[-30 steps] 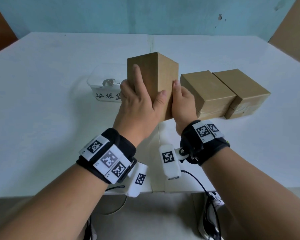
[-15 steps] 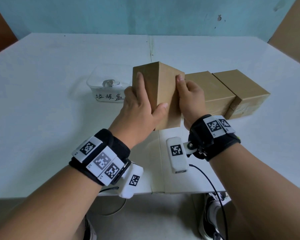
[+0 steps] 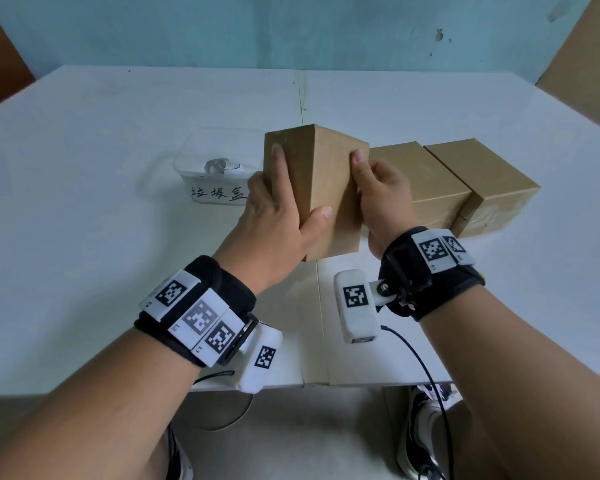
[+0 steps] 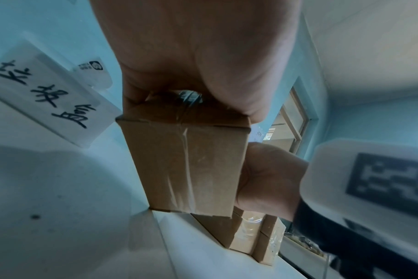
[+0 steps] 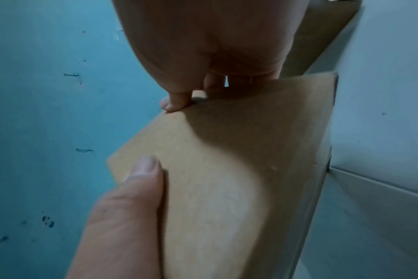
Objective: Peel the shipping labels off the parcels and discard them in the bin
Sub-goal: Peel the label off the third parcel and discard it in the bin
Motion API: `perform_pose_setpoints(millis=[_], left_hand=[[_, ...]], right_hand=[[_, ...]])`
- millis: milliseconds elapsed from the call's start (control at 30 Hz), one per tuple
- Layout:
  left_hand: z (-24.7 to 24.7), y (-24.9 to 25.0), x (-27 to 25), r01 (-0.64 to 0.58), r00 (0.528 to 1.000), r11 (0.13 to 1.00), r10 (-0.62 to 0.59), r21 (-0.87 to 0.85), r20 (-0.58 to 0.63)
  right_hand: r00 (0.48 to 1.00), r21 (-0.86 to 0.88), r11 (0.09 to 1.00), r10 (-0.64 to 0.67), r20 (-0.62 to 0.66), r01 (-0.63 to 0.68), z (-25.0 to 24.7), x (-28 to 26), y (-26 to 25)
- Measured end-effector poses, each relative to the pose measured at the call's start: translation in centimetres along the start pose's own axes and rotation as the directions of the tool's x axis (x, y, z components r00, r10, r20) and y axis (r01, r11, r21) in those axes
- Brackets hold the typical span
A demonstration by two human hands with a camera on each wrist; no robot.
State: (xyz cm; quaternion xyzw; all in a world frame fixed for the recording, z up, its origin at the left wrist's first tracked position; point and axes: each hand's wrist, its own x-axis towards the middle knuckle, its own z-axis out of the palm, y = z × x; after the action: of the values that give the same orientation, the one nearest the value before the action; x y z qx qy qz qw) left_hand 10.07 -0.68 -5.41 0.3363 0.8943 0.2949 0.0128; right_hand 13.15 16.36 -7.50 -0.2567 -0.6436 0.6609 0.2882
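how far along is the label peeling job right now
Done: the clear bin already holds crumpled label scraps. In hand: the left hand and right hand grip one upright cardboard parcel; no label shows on its visible faces. Left: two parcels lying side by side on the table, labels not visible.

We see the held parcel [image 3: 326, 192] standing on end near the middle of the bench [image 3: 101, 237], gripped by the left hand [image 3: 274, 220] on one side and the right hand [image 3: 381, 199] on the other. Toward the bench's left edge, the clear bin [image 3: 215, 168] sits just beside the left hand, leaving only a narrow gap there. Toward the right edge, two more parcels [image 3: 458, 181] lie touching each other, close behind the right hand, closing that side. We find broad open bench surface along the far edge, at the left beyond the bin, and along the near edge under our wrists.
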Motion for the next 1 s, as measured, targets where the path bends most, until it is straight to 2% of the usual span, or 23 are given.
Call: perform_pose_setpoints(millis=[100, 200, 267, 500, 667, 733, 833, 933, 1000], left_hand=[[0.2, 0.2, -0.1, 0.011, 1.000, 0.999, -0.011, 0.039, -0.004], [0.5, 0.6, 0.0, 0.048, 0.999, 0.994, -0.046, 0.094, -0.026], [0.4, 0.6, 0.1, 0.049, 0.999, 0.995, -0.046, 0.092, -0.026], [-0.1, 0.1, 0.0, 0.023, 1.000, 0.998, -0.023, 0.063, 0.002], [-0.1, -0.1, 0.4, 0.032, 0.999, 0.999, -0.032, 0.005, 0.019], [0.0, -0.3, 0.6, 0.056, 0.998, 0.998, -0.056, -0.041, 0.010], [-0.2, -1.0, 1.0, 0.091, 0.996, 0.986, -0.091, -0.138, 0.005], [-0.4, -1.4, 1.1, 0.068, 0.998, 0.987, -0.069, -0.146, -0.003], [-0.4, -1.5, 0.9, 0.056, 0.998, 0.988, -0.057, -0.145, 0.000]], right_hand=[[1.000, 0.005, 1.000, -0.019, 0.018, 0.019, 0.0, 0.0, 0.2], [0.982, -0.026, 0.999, -0.021, 0.190, 0.026, 0.2, -0.3, -0.2], [0.967, -0.007, 1.000, -0.021, 0.254, 0.024, 0.4, -0.8, -0.3], [0.991, 0.102, 0.995, -0.006, 0.136, -0.008, -0.4, -0.5, 0.5], [1.000, 0.100, 0.995, -0.015, 0.011, 0.014, 0.0, -0.1, 1.1], [0.997, 0.043, 0.999, -0.029, 0.069, 0.026, 0.1, -0.4, 0.8], [0.963, -0.022, 0.997, -0.062, 0.263, 0.070, 0.6, -1.5, 0.3], [0.967, -0.017, 0.997, -0.066, 0.245, 0.072, 0.8, -1.6, 0.5], [0.975, 0.048, 0.997, -0.075, 0.209, 0.066, 0.3, -1.2, 0.6]])
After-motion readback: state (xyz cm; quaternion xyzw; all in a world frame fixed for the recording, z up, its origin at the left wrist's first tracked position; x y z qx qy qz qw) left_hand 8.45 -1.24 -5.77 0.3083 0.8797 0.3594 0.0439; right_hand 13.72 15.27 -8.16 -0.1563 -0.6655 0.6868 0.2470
